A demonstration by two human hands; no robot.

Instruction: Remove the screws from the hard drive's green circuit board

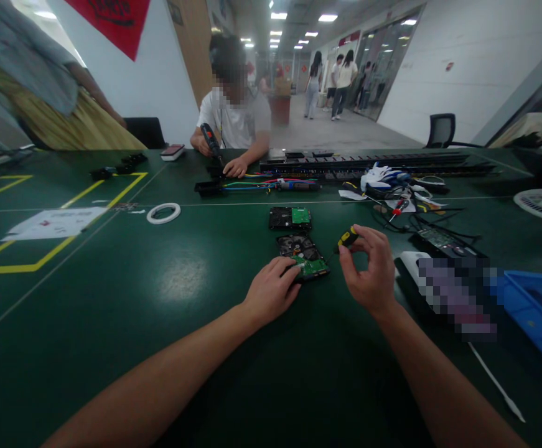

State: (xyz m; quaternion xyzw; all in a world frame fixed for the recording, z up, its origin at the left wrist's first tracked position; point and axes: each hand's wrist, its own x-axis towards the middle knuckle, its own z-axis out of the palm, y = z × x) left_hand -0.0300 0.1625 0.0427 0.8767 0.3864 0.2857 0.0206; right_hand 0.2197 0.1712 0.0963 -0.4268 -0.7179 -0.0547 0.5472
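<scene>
A hard drive with a green circuit board lies on the green table in front of me. My left hand rests on its near left edge, fingers curled against it, holding it down. My right hand pinches a small screwdriver with a yellow and black handle, its tip pointing down towards the drive's right side. A second hard drive lies just behind the first, apart from both hands.
Across the table a person holds an electric screwdriver over black parts. Cables and tools lie at the right, with a blue tray, a white tape ring and papers at the left. Long black strips run along the far side.
</scene>
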